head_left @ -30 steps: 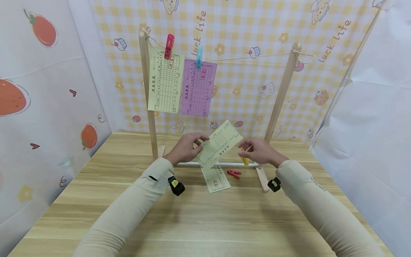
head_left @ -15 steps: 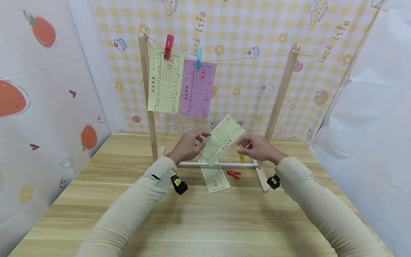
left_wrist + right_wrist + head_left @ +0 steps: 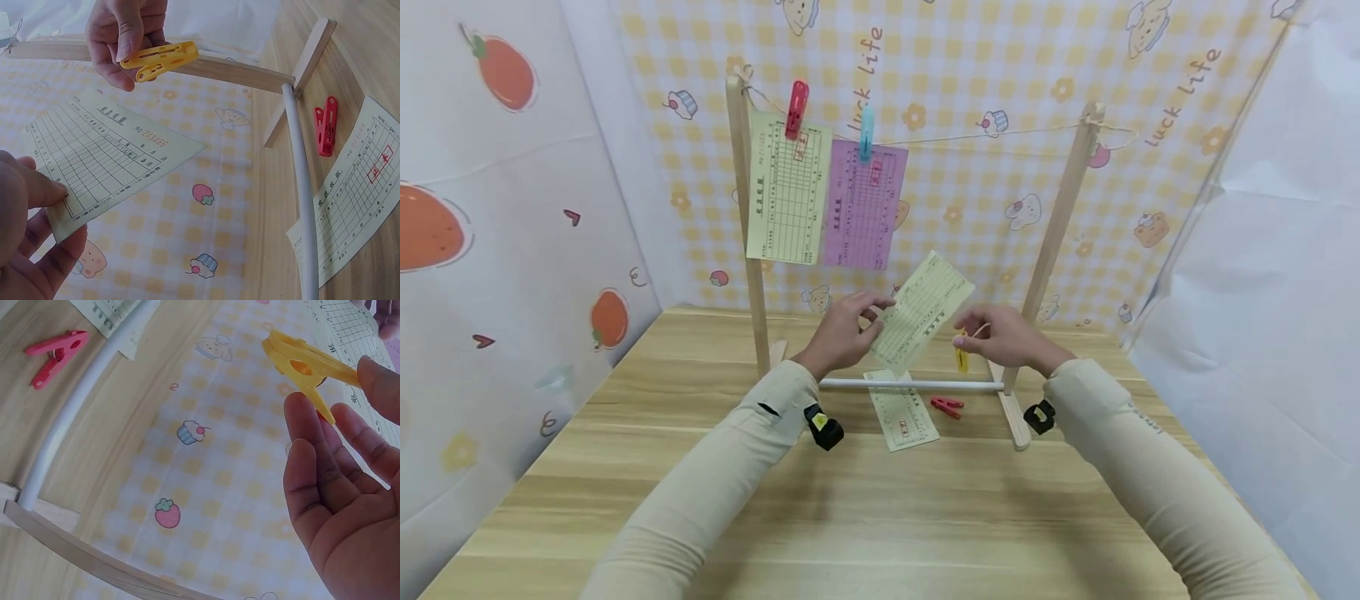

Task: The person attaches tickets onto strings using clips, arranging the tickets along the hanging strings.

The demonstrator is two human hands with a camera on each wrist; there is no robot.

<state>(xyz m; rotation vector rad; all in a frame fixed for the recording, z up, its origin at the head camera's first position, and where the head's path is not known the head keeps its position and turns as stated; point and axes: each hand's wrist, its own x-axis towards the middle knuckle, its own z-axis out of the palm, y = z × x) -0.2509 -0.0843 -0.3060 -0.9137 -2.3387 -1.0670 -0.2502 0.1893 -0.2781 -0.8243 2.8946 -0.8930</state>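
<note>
My left hand (image 3: 848, 335) pinches a pale green printed receipt slip (image 3: 925, 310) by its lower left edge, thumb on the printed face in the left wrist view. The slip is held tilted above the table, in front of the rack. To its right, my right hand (image 3: 1003, 335) pinches a yellow clothespin (image 3: 306, 362) by its handles between thumb and fingers; its nose points away from the palm. Below, another pale green slip (image 3: 904, 417) lies on the table, partly under the rack's white bar (image 3: 940, 385). A red clothespin (image 3: 947, 406) lies beside it.
A string (image 3: 985, 134) runs between two wooden posts (image 3: 1060, 225). From its left half hang a green slip (image 3: 786, 196) under a red clothespin (image 3: 797, 110) and a purple slip (image 3: 863, 208) under a light blue clothespin (image 3: 867, 133). A checked cloth backs the wooden table (image 3: 880, 517).
Both hands have risen slightly, carrying the held slip and the yellow clothespin upward. More of the slip on the table now shows. The hanging slips stay where they were.
</note>
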